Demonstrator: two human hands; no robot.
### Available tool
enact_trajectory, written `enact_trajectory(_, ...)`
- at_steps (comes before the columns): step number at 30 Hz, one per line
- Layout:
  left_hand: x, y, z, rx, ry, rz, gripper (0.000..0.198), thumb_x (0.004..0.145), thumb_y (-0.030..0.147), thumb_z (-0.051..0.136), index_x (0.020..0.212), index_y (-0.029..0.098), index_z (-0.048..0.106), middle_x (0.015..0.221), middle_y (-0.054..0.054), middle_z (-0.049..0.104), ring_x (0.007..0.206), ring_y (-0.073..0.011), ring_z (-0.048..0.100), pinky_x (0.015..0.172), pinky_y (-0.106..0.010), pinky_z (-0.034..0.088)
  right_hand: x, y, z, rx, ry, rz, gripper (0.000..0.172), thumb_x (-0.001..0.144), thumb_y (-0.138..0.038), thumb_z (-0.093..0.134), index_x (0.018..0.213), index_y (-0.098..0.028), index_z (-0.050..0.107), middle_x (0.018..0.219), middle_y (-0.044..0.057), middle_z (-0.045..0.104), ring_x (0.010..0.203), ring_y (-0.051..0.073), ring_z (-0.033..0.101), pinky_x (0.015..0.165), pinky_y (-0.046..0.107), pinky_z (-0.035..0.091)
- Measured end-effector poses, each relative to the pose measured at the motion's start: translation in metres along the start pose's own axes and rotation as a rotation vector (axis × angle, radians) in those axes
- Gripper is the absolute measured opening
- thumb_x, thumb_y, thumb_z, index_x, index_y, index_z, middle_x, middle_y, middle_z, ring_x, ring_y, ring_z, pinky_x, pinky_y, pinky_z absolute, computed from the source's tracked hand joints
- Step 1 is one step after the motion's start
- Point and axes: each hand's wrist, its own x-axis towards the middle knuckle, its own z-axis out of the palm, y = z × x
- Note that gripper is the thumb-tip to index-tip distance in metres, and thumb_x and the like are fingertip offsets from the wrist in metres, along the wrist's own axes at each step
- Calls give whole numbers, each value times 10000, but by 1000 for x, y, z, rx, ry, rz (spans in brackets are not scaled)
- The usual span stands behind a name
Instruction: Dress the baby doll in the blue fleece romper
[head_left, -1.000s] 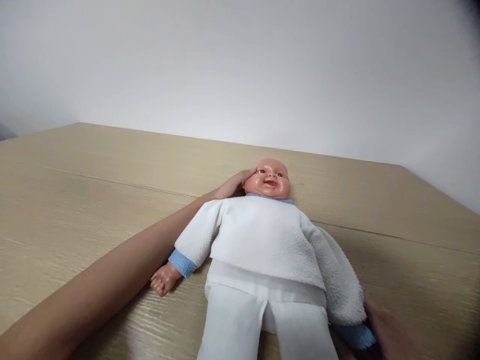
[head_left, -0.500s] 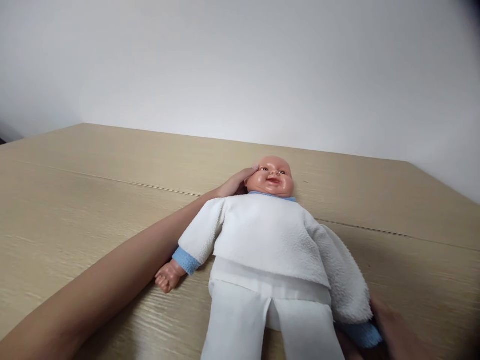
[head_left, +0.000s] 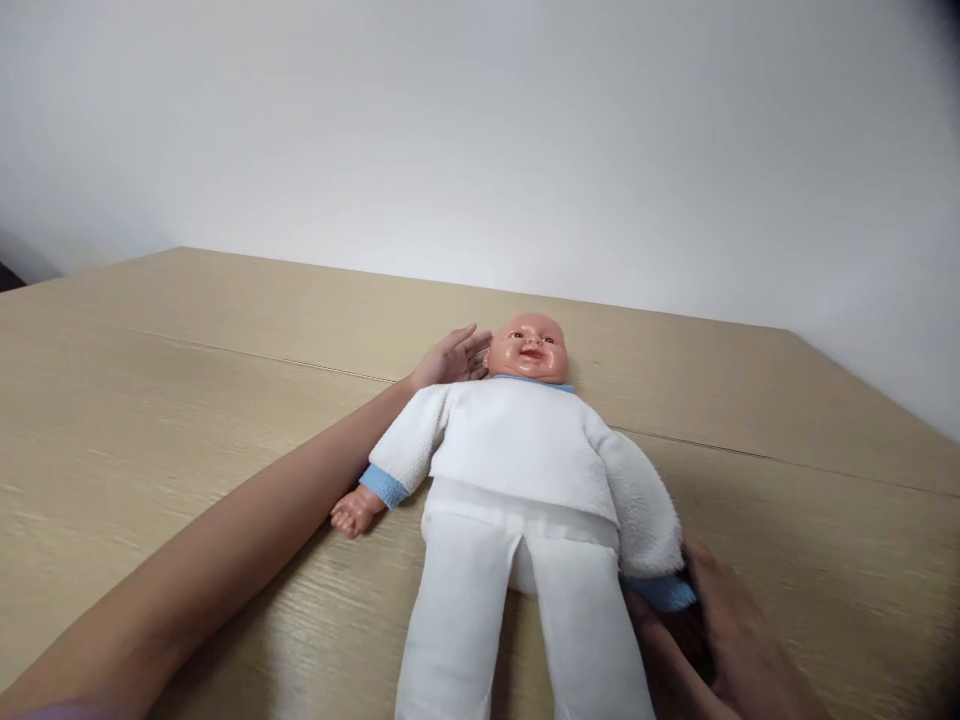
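Observation:
A bald baby doll (head_left: 525, 450) lies on its back on the table, dressed in a white fleece top and white trousers with blue cuffs. Beside its head, on the left, my left hand (head_left: 456, 357) is open, fingers stretched out close to the doll's ear; whether they touch it I cannot tell. My right hand (head_left: 724, 630) is round the blue cuff (head_left: 660, 593) of the sleeve on the right, with thumb and fingers on either side of it. The doll's hand there is hidden. Its other hand (head_left: 356, 512) shows bare, next to my left forearm.
The light wooden table (head_left: 150, 400) spreads to both sides, with a thin seam running across it behind the doll's shoulders. Beyond its far edge rises a plain white wall (head_left: 480, 140).
My left hand has come away from the doll's head, its fingers now spread beside it. My right hand and the cuff have moved inward and up in view. The doll appears slightly farther left.

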Motion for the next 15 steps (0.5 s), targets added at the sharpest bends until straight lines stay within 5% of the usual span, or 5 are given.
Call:
enact_trajectory(9,-102,14,6,95,74,14,512,1024,526,662,1399,183,726,1608,-129,622,1559,-364,502,1322,-519,361,8,-5,-5,70,-65,70,534,1035,-596,576,1446,-256,566,1355,163,736,1213,382,724,1017,579,622)
enact_trajectory(15,-172,13,2,248,244,81,532,973,565,720,1347,186,742,1553,-128,666,1560,-352,493,1327,-478,356,-6,12,-17,143,-47,137,724,1013,-621,579,1597,-212,454,1548,216,635,1424,398,620,1226,647,473)
